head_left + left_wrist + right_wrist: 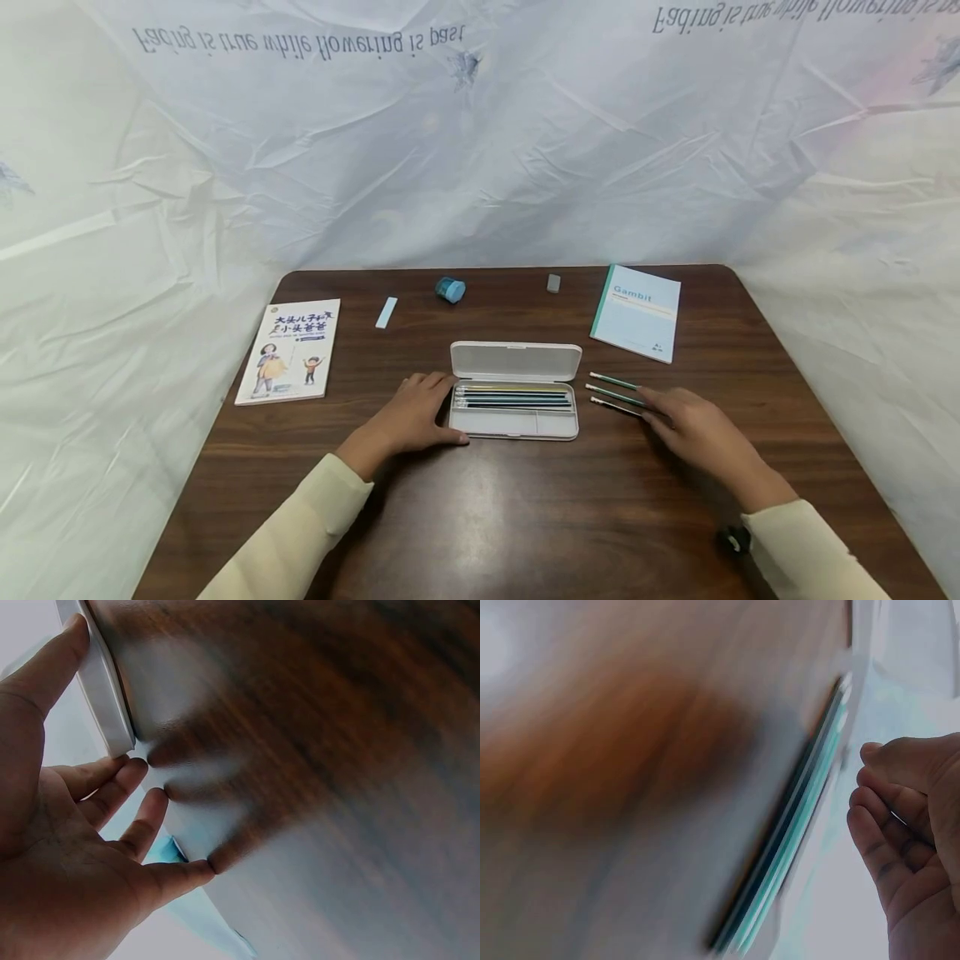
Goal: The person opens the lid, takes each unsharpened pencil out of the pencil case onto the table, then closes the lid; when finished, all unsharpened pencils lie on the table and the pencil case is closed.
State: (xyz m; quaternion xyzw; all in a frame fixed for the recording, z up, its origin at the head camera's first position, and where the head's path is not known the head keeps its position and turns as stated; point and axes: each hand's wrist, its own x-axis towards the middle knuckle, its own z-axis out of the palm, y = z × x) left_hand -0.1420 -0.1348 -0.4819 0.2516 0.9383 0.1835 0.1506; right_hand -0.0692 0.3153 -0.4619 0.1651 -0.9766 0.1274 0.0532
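Note:
A white pencil case [487,424] lies open mid-table, its lid [516,362] tipped back and several pencils [513,398] in its rear compartment. My left hand [408,417] rests at the case's left end, thumb at the front corner, fingers spread toward the rear. In the left wrist view the thumb of that hand [75,862] touches the case edge [103,690]. Right of the case lie two green pencils [615,382] and a dark one [617,407]. My right hand [701,433] is over their right ends; in the right wrist view, the hand [922,847] appears apart from the pencils [787,832].
A picture book [288,354] lies at the left and a light blue notebook [639,312] at the back right. Along the back are a pale blue strip [386,312], a blue round container [451,290] and a small grey-white block [553,283].

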